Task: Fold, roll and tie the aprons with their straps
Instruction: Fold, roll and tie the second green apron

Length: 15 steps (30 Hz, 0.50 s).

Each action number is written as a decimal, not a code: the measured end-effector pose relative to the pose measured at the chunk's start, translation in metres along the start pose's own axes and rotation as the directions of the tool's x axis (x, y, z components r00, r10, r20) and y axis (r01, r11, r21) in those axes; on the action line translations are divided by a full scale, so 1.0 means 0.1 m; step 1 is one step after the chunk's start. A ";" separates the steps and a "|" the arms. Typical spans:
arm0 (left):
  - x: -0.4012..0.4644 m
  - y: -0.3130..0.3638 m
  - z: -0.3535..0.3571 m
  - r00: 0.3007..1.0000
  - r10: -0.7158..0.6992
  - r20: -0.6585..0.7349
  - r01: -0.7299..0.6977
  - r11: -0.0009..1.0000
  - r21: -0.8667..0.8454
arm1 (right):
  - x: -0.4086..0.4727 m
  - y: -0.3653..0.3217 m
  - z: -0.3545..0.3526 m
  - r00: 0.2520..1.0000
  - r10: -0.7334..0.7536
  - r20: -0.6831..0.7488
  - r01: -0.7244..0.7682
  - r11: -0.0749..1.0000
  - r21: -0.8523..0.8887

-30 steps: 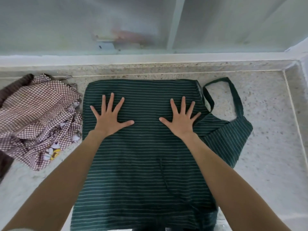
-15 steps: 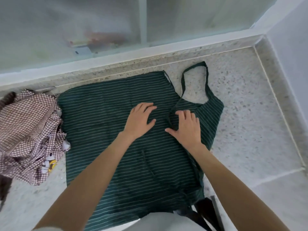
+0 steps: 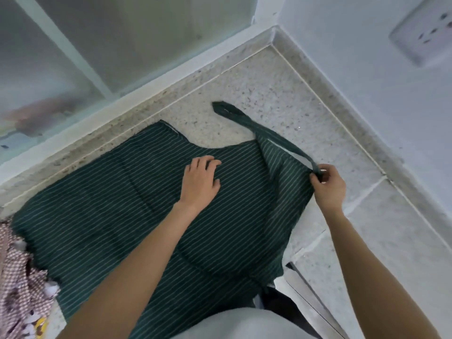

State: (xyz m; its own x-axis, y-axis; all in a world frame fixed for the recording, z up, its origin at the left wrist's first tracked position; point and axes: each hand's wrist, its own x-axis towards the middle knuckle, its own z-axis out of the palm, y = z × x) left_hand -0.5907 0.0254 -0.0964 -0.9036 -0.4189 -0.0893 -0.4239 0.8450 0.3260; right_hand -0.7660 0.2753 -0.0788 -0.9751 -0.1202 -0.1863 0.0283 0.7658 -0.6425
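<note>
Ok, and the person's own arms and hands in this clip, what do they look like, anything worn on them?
Both forearms are bare for all of their visible length, no sleeves. The left hand and right hand wear no gloves, and no rings, watch or bracelet show. The nails on the right hand look short and pale. Light grey clothing shows at the bottom edge, on the body.

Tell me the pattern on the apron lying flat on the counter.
Dark green apron with thin pale stripes, clearest in the head view.
</note>
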 end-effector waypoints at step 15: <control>0.32 0.40 0.29 0.954 0.105 0.281 -0.140 0.984 0.107 | 0.22 0.37 0.26 0.737 -0.401 0.544 0.643 0.664 -0.382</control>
State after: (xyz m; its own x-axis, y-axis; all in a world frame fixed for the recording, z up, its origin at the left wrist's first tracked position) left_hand -0.6384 0.0551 -0.1139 -0.9235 -0.2176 -0.3159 -0.2977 0.9258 0.2327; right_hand -0.7806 0.2839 -0.1261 -0.6104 -0.7394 -0.2841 -0.6922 0.6723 -0.2624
